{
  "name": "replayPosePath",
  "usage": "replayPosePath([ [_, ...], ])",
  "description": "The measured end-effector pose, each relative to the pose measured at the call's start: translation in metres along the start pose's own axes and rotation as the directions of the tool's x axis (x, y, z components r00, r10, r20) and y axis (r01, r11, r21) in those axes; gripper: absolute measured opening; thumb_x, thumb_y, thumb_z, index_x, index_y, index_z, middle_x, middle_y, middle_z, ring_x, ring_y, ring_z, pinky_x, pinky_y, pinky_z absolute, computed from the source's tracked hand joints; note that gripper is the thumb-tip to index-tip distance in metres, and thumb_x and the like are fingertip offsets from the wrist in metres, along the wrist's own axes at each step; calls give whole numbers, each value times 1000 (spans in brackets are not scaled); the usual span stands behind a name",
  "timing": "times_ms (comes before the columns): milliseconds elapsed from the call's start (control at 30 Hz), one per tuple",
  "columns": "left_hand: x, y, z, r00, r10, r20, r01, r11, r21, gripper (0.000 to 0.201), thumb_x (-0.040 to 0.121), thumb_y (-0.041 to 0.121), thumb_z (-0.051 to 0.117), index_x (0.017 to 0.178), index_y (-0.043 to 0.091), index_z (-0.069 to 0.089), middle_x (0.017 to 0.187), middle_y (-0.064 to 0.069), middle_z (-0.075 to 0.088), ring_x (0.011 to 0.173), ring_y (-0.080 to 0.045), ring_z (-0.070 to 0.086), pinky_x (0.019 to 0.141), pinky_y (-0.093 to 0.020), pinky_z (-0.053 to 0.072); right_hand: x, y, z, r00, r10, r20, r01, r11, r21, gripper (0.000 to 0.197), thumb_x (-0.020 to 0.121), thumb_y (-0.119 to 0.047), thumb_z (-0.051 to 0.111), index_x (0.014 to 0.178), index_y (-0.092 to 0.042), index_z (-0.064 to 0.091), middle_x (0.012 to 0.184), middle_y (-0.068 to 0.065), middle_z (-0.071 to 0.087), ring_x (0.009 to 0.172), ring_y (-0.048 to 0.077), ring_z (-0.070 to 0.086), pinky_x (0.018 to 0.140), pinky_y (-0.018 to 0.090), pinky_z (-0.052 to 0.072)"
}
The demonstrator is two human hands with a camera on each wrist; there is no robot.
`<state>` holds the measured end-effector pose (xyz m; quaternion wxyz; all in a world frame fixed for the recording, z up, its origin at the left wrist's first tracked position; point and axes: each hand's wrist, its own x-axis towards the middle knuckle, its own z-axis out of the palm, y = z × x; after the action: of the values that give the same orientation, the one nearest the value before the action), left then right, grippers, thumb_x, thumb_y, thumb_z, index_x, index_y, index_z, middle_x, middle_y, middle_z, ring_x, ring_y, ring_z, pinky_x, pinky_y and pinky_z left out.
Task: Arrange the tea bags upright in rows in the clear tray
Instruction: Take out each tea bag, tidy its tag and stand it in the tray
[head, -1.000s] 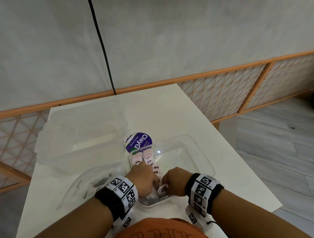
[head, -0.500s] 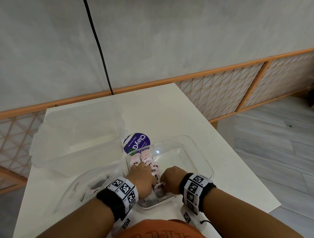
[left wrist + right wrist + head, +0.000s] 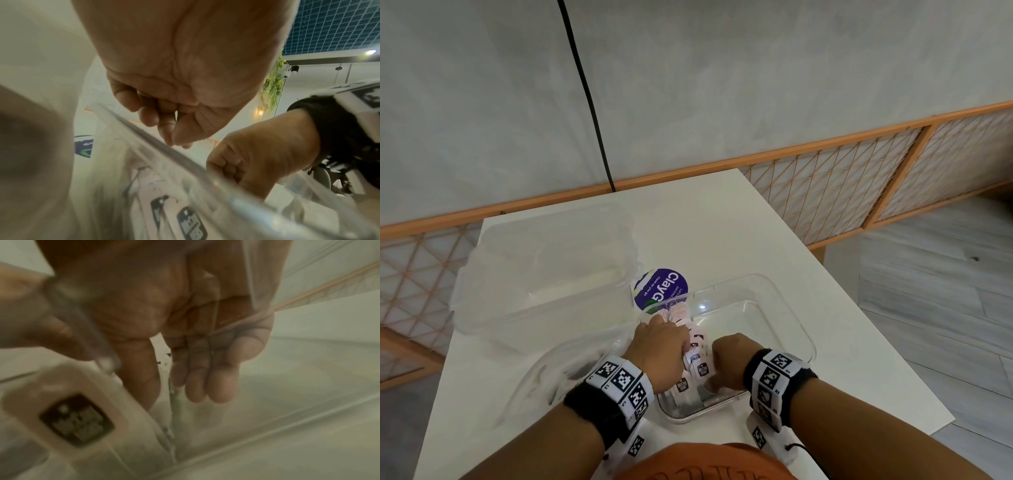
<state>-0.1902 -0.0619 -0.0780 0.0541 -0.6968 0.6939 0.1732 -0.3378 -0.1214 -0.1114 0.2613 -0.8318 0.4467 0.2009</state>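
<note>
Here, both hands [image 3: 659, 351] [image 3: 727, 361] curl onto tea bags [image 3: 693, 346] inside the tray [image 3: 774, 298].

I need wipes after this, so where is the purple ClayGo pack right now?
In the head view the purple ClayGo pack lies flat on the white table, just beyond the clear tray's far left corner, beside the large clear lidded container to its left.

Pale pink tea bags [image 3: 690, 346] with black labels; clear tray [image 3: 787, 329]; purple-green round label [image 3: 661, 290] beyond grip; white bench [image 3: 715, 222]; black-white checker wristbands [image 3: 619, 380].
</note>
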Motion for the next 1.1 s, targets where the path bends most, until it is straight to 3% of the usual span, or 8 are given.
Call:
replayPosePath([
  [167,-7,-8,-3,984,-74,-159,24,956,-292,30,83,3,49,105,23,51,92,5,49,88,-15,47,72,-23,37,3,5,-10,991,92,-98,-71,977,201,40,92,-32,54,126,-12,51,128,7,57,118,24,53,93,29,43],
  [267,-16,-16,-7,976,-88,-201,-7,903,-429,29,82,0,48,96,26,47,85,6,51,74,-8,48,64,-19,38,12,7,-16,996,79,-37,-65,959,275,12,94,-26,48,82,-27,48,95,-1,53,105,24,53,85,27,36],
  [333,-28,-22,-11,978,-46,-201,-58,875,-481,24,83,1,49,92,23,50,83,3,57,73,-9,52,67,-22,43,17,5,-18,998,67,23,-71,944,323,35,94,-22,47,67,-31,26,78,-8,38,85,17,46,82,28,35],
  [533,-73,-54,-19,982,34,-186,-151,732,-664,37,82,-7,58,82,30,59,76,6,64,72,-9,60,67,-18,46,20,-4,-18,998,8,63,-28,944,330,30,93,-16,46,69,-29,34,103,8,47,94,19,44,95,40,45],
  [733,-119,-100,-19,938,-204,-280,-102,608,-788,11,70,16,60,78,24,61,74,-3,63,70,-17,59,63,-25,45,17,-9,-17,990,-111,81,63,890,452,14,89,-8,45,100,-15,48,88,-1,49,83,18,45,71,23,37],
  [900,-148,-129,2,875,-392,-286,-7,580,-815,17,65,16,59,80,25,62,74,-1,64,70,-20,59,63,-33,47,21,-11,-18,993,-80,82,39,909,416,29,92,-13,44,120,-9,49,105,4,50,95,21,45,82,30,37],
  [1000,-160,-135,15,822,-470,-322,55,629,-775,20,77,11,67,80,30,62,78,9,63,58,-9,53,56,-20,43,26,-14,-14,993,-75,96,24,891,454,22,91,-15,46,113,-13,49,105,7,54,96,22,49,82,31,41],
  [1100,-166,-136,19,811,-441,-384,89,743,-664,26,66,18,62,78,41,65,92,19,58,78,2,54,62,-5,36,27,-17,-11,991,-60,121,-2,889,458,39,89,-17,48,128,-11,45,118,13,59,104,25,54,96,38,45],
])
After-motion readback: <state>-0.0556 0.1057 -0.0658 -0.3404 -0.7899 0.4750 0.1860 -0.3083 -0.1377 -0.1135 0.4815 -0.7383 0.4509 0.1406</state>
